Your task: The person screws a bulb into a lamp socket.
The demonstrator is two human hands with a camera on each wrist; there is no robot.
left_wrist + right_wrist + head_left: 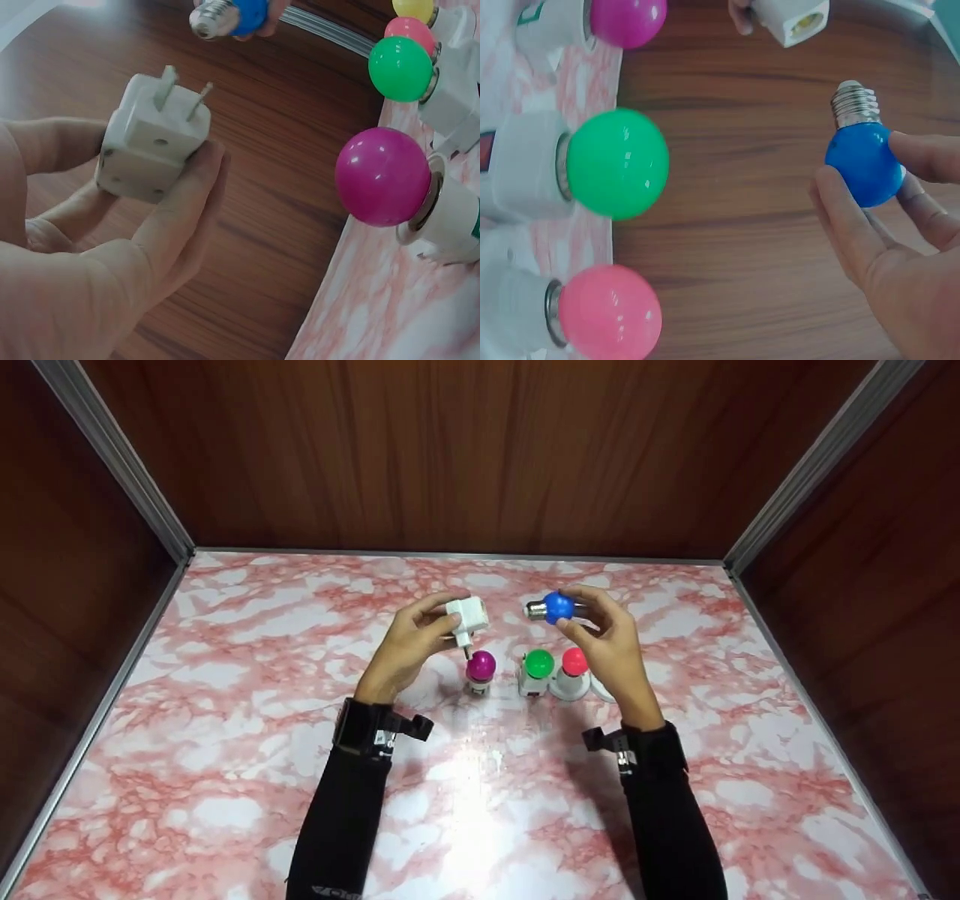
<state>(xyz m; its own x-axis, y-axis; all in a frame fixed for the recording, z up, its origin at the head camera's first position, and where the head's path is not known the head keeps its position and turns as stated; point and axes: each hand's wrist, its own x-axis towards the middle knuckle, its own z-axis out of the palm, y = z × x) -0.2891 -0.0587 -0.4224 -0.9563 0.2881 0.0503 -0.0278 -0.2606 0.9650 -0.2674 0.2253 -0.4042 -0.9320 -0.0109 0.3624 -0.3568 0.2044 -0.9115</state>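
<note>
My left hand [409,645] grips a white plug-in bulb socket [471,615] above the table. Two metal prongs stick out from it in the left wrist view, and its round opening faces the right hand in the right wrist view. Between thumb and fingers, my right hand [611,641] pinches a blue light bulb [558,607] by its globe. The bulb's silver screw base [855,103] points left, toward the socket in the head view. A gap separates bulb and socket.
Below the hands, a purple bulb [481,666], a green bulb [538,664] and a pink bulb [575,661] stand upright in white holders. A yellow bulb [414,9] shows beyond them in the left wrist view. Brown wood-look panels [450,457] enclose the marbled table [247,780].
</note>
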